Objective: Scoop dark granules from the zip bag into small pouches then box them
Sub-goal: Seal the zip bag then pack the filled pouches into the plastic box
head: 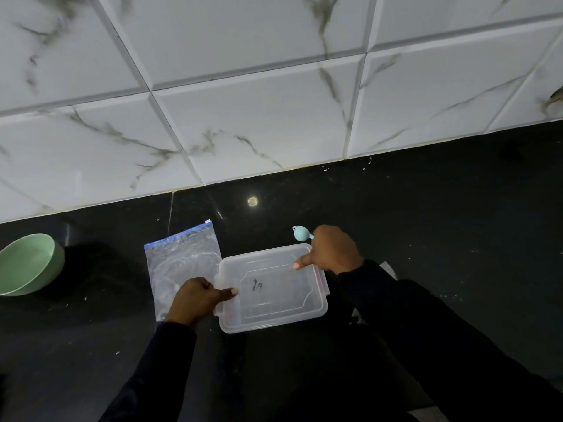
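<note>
On the black desk (426,226) is a clear lidded box (274,300), the zip bag (179,263) flat just left of it, a green bowl (27,263) far left. The left grip (196,298) clamps the box's left edge, the right grip (335,249) its far right corner, thumbs on the lid. A blue scoop (301,233) pokes out behind the right grip.

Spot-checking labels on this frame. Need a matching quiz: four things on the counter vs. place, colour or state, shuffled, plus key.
Things
1. bowl
2. zip bag
3. box
4. spoon

Descriptions
A. pale blue, sticking out from behind the right hand
B. lying flat, blue strip at its top, beside the left hand
C. clear, lid on, gripped by both hands
D. green, far left of the counter

Pairs: 1-D, 2-B, 3-C, 4-A
</note>
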A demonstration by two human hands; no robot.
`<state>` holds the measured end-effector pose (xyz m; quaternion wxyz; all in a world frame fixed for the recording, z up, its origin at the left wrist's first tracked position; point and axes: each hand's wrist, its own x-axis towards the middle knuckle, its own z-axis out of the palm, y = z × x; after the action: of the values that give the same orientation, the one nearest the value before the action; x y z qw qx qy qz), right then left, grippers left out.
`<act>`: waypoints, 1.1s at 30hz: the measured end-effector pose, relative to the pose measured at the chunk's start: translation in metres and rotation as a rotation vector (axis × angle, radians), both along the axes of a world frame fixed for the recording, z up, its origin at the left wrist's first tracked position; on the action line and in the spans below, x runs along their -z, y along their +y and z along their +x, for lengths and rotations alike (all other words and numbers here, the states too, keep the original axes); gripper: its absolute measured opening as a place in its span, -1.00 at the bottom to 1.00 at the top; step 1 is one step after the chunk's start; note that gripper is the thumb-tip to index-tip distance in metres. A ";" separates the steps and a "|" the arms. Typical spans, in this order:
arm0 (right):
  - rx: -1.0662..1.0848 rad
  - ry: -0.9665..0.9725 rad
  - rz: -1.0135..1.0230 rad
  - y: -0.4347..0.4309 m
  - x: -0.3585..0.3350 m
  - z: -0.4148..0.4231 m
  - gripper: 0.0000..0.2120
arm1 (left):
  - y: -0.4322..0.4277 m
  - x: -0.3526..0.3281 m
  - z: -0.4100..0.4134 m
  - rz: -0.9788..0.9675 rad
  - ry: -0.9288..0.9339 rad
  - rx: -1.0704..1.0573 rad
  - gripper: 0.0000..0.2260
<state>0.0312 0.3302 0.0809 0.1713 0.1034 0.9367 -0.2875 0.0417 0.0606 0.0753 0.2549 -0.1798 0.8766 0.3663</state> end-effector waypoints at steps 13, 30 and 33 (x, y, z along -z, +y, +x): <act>0.052 0.093 0.020 0.004 0.005 0.017 -0.46 | 0.005 -0.001 -0.001 -0.066 0.047 0.029 -0.69; 0.220 -0.234 -0.217 0.023 0.010 0.029 -0.48 | 0.011 0.000 0.000 -0.085 0.067 0.029 -0.71; 0.227 -0.237 -0.232 0.020 0.011 0.030 -0.50 | 0.008 0.000 0.000 -0.083 0.049 0.020 -0.71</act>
<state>0.0609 0.3500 0.0702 0.2577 0.2213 0.8528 -0.3967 0.0416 0.0682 0.0751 0.2294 -0.1725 0.8988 0.3313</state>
